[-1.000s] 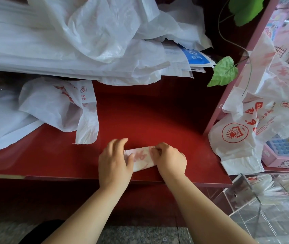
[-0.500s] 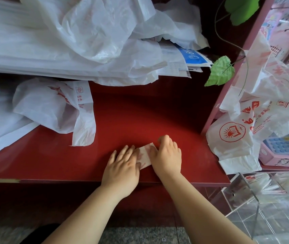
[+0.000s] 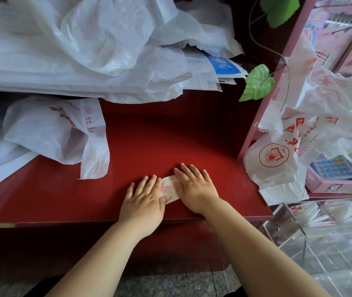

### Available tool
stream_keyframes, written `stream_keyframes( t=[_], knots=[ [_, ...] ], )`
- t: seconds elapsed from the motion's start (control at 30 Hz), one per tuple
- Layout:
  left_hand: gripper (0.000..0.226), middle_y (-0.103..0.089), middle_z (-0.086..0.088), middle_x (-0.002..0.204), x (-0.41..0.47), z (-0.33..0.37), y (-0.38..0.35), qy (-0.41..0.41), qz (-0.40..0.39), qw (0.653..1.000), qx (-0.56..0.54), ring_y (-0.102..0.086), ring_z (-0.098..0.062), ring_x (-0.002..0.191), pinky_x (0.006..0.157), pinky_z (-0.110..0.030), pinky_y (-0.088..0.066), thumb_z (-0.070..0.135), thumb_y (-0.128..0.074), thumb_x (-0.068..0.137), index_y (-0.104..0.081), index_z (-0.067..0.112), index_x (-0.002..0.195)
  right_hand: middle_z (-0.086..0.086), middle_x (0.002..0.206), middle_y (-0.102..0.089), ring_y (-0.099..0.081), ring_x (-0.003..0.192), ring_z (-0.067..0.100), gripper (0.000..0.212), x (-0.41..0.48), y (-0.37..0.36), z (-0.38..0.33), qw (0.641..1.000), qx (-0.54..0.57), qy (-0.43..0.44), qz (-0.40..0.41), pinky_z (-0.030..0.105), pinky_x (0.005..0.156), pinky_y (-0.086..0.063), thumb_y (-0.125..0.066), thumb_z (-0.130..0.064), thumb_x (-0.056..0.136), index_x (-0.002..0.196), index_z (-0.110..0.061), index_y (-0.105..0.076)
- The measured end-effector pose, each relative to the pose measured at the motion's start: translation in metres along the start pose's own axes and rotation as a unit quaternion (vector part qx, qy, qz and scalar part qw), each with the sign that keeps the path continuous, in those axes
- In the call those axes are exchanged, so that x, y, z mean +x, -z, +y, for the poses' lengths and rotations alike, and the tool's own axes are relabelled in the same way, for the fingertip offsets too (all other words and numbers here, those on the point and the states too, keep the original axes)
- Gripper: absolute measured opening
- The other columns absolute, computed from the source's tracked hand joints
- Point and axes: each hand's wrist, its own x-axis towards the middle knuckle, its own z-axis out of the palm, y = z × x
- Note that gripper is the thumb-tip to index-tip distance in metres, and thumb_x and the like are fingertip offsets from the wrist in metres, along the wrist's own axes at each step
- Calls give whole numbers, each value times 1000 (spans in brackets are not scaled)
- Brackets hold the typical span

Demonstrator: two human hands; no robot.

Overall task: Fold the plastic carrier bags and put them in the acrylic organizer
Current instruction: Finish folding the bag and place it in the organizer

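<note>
A small folded white plastic carrier bag with red print (image 3: 167, 188) lies flat on the glossy red tabletop (image 3: 170, 133), close to its near edge. It shows only as a narrow, creased strip between the two hands. The left hand (image 3: 143, 197) lies palm-down on its left end, fingers straight and together. The right hand (image 3: 194, 187) presses flat on its right end, fingers straight and slightly spread. Neither hand curls round the bag.

At the near right, beside the corner of the tabletop, stands the clear acrylic organizer (image 3: 283, 224) with hard, glassy walls. Folded white bags sit in its far compartments.

A loose, crumpled white carrier bag with red lettering (image 3: 51, 129) lies on the left of the tabletop, well apart from the hands. A tall heap of thin, wrinkled white plastic (image 3: 89, 50) fills the far side. More red-printed white bags (image 3: 295, 146) spill at the right beside a pink frame (image 3: 263, 112). A ribbed green leaf (image 3: 257, 82) hangs on a thin stem at the far right.
</note>
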Motion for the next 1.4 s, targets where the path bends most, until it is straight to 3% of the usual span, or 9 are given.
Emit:
stream_keyframes(
  t=[0.33,0.57,0.7,0.83,0.97,1.1,1.17,1.27,1.4],
  knots=[
    [77,-34,1,142,5,-17,38,48,-49,994,-82,-30,-22,129,101,-31,-31,48,-66,75,-31,24,139,-5,150,-26,-13,140,12,45,-44,-7,6,992,84,-15,95,28,113,0,-39,-36,96,139,-24,-36],
    [55,-50,-2,119,0,-17,37,94,-76,982,-146,-42,-23,117,97,-32,-37,38,-76,69,-52,23,116,-4,139,-43,-28,133,12,35,-66,-11,10,977,133,-11,166,24,111,-8,-45,-26,93,126,-16,-54],
    [23,-55,-6,91,-2,-13,34,90,-42,969,-225,-51,-24,88,67,-30,-38,18,-75,70,-54,16,78,-1,134,-49,-33,130,16,34,-77,-10,17,970,167,2,176,24,109,-15,-47,-18,91,124,-15,-55],
    [20,-52,-3,67,-3,4,37,61,35,963,-259,-43,-17,60,53,-28,-27,5,-68,76,-53,11,65,1,126,-56,-42,121,18,33,-96,-8,41,953,206,6,221,24,102,-26,-49,-18,89,121,-14,-57],
    [21,-49,-2,67,1,26,38,51,73,976,-200,-40,-17,59,52,-28,-25,6,-64,78,-49,14,66,4,108,-66,-53,108,25,40,-113,-11,81,933,217,-12,286,32,94,-38,-43,-21,77,108,-9,-66],
    [13,-55,-4,73,2,35,38,81,32,982,-168,-44,-21,63,53,-27,-29,3,-59,75,-51,12,70,0,100,-69,-63,95,22,38,-114,-20,93,938,153,27,310,36,85,-52,-44,-23,72,98,-13,-70],
    [13,-57,-3,69,2,33,33,83,-3,984,-159,-46,-23,62,56,-28,-35,2,-57,71,-52,13,68,-1,104,-69,-66,94,20,41,-105,-25,82,939,95,78,322,39,84,-51,-44,-28,67,98,-18,-70],
    [23,-61,0,85,0,25,27,93,-12,971,-220,-59,-25,78,68,-35,-46,7,-66,70,-55,24,81,3,116,-66,-64,103,22,54,-88,-29,59,943,31,158,291,42,91,-43,-70,-34,57,108,-17,-67],
    [32,-57,4,89,-5,20,23,89,0,965,-245,-55,-19,83,66,-29,-42,17,-76,64,-52,27,81,5,118,-64,-62,108,23,65,-69,-34,46,941,24,208,267,48,96,-36,-86,-34,48,107,-13,-68]
  ],
)
